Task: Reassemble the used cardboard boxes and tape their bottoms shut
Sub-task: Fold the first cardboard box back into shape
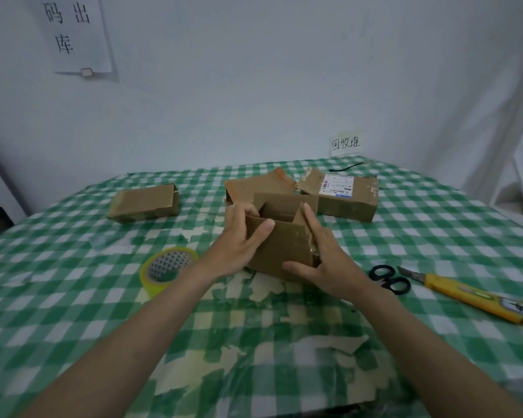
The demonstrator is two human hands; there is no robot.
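Observation:
A small brown cardboard box point(284, 245) stands in the middle of the table with its flaps up and its inside showing. My left hand point(239, 242) grips its left side, thumb across the near flap and fingers curled over the left edge. My right hand point(320, 254) presses flat against its right side, thumb on the front face. A roll of yellow tape point(166, 268) lies just left of my left wrist. Behind the held box are a flattened box point(254, 187) and a box with a white shipping label point(344, 199).
Another brown box point(144, 203) lies at the far left. Black-handled scissors point(390, 279) and a yellow utility knife point(471, 295) lie to the right. The green checked tablecloth point(73, 297) is torn and patchy near the front edge. A white wall stands behind the table.

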